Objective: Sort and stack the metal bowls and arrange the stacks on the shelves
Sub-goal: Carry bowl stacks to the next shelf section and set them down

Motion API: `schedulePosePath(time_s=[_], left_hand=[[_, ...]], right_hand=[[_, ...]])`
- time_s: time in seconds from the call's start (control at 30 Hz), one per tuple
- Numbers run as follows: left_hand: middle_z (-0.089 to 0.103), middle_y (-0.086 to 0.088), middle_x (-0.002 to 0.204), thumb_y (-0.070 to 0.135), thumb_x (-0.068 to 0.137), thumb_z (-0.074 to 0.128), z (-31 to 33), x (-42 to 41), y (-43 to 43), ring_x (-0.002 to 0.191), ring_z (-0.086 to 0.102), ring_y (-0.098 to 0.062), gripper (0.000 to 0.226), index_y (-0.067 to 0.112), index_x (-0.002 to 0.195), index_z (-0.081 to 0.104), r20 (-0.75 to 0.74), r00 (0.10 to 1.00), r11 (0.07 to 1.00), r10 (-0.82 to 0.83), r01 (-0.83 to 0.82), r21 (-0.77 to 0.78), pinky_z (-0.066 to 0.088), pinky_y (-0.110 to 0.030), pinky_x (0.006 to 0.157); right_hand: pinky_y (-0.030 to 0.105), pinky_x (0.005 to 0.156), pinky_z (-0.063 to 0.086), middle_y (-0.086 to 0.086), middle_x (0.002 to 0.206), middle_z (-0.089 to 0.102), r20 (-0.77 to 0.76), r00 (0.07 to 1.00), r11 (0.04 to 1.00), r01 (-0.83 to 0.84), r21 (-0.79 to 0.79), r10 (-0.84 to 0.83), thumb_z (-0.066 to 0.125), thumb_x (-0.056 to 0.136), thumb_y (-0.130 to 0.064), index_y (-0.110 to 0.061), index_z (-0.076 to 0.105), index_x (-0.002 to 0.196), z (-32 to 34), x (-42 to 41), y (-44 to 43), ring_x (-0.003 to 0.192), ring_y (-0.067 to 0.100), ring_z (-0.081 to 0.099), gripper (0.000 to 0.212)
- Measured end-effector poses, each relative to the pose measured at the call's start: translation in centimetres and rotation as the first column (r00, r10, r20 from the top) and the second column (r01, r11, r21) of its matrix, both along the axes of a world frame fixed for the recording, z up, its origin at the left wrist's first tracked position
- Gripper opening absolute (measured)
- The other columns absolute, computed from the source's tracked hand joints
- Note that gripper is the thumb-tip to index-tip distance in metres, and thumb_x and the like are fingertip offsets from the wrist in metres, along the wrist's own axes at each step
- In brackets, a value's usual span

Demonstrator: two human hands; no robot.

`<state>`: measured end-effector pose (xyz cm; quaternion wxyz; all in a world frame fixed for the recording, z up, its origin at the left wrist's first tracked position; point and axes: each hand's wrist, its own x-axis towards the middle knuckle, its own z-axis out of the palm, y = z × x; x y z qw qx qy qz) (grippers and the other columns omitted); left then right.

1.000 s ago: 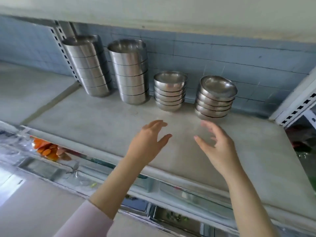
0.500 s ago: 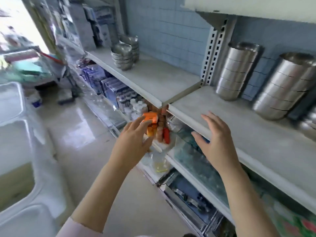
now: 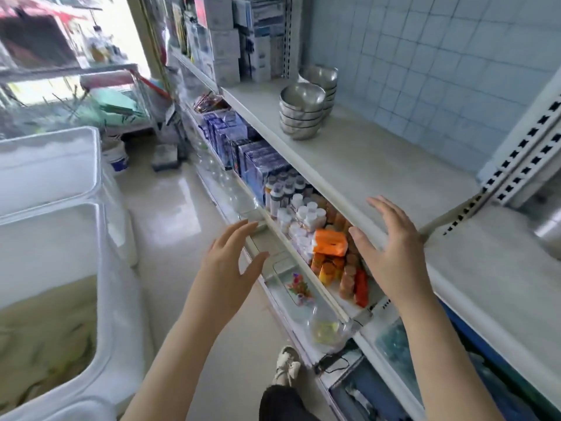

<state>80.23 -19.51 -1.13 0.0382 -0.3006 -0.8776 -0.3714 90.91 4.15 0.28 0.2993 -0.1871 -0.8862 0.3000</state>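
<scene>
Two stacks of metal bowls stand on the white shelf [image 3: 379, 165] at its far end: a nearer stack [image 3: 300, 112] and a second stack [image 3: 323, 82] behind it by the tiled wall. Part of a tall steel stack [image 3: 549, 230] shows at the right edge on the neighbouring shelf board. My left hand [image 3: 230, 265] hovers over the aisle in front of the lower shelves, fingers spread, holding nothing. My right hand [image 3: 391, 253] is raised at the shelf's front edge, fingers apart and empty. Both hands are well short of the bowls.
Below the shelf sit white bottles [image 3: 303, 211], orange packets [image 3: 331, 243] and blue boxes [image 3: 258, 165]. Large white foam tubs [image 3: 54, 238] fill the left side of the aisle. Boxed goods [image 3: 239, 38] stand beyond the bowls. My foot [image 3: 287, 364] is on the tiled floor.
My view has swung left from the four stacks to the adjoining shelf section and the aisle. Both hands stayed open and empty and came along with the turn.
</scene>
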Motion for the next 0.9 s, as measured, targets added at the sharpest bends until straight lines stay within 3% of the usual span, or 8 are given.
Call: schedulePosePath(time_s=[0.33,0.5,0.63,0.7,0.77,0.9], left_hand=[[0.049,0.005,0.142,0.029,0.089,0.064,2.2,-19.3,10.2,0.129,0.047,-0.011,0.052,0.022,0.139,0.048,-0.029,1.000,0.999,-0.004,0.006,0.036,0.029,-0.018,0.103],[0.052,0.001,0.138,0.027,0.089,0.065,2.0,-25.2,14.0,0.128,0.049,-0.016,0.055,0.018,0.140,0.046,0.003,0.999,0.996,-0.035,0.035,0.087,0.032,-0.020,0.103],[0.040,0.003,0.149,0.039,0.087,0.064,1.9,-30.1,17.9,0.135,0.040,-0.012,0.072,0.024,0.149,0.030,0.126,0.985,0.987,-0.120,0.105,0.122,0.035,-0.027,0.108],[0.031,0.006,0.155,0.045,0.083,0.066,1.7,-32.8,19.9,0.139,0.036,-0.012,0.085,0.028,0.152,0.020,0.205,0.960,0.973,-0.192,0.160,0.166,0.034,-0.034,0.112],[0.023,0.009,0.158,0.048,0.077,0.069,1.5,-35.6,21.6,0.140,0.032,-0.010,0.098,0.031,0.153,0.009,0.281,0.920,0.952,-0.274,0.218,0.214,0.032,-0.033,0.113],[0.022,0.010,0.158,0.070,0.058,0.068,0.6,-40.7,23.7,0.143,0.028,-0.011,0.119,0.033,0.153,0.006,0.344,0.838,0.899,-0.424,0.346,0.266,0.030,-0.041,0.116]], right_hand=[[0.035,0.112,0.038,0.002,0.142,0.054,-0.105,0.994,0.994,0.008,-0.109,-0.020,0.068,0.091,-0.021,-0.014,0.054,0.138,2.1,-20.3,10.3,0.134,0.014,0.046,0.050],[0.030,0.111,0.038,-0.015,0.137,0.049,-0.053,0.999,0.982,-0.022,-0.188,0.012,0.068,0.091,-0.030,-0.023,0.046,0.144,3.1,-26.4,12.6,0.129,0.001,0.044,0.058],[0.038,0.114,0.037,-0.014,0.154,0.038,0.023,0.999,0.953,-0.026,-0.302,0.035,0.070,0.087,-0.041,-0.028,0.032,0.153,3.3,-30.5,14.2,0.137,0.006,0.041,0.077],[0.041,0.115,0.037,-0.016,0.156,0.035,0.049,0.998,0.937,-0.017,-0.349,0.036,0.073,0.079,-0.053,-0.031,0.027,0.154,3.2,-32.5,14.8,0.139,0.006,0.038,0.091],[0.042,0.114,0.038,-0.019,0.156,0.033,0.071,0.997,0.921,-0.003,-0.388,0.033,0.074,0.066,-0.064,-0.035,0.024,0.154,2.8,-34.1,15.2,0.140,0.005,0.037,0.105],[0.039,0.112,0.042,-0.020,0.146,0.045,0.055,0.998,0.889,0.055,-0.455,-0.034,0.085,0.063,-0.053,-0.036,0.030,0.152,2.1,-35.9,15.4,0.133,0.004,0.048,0.106]])
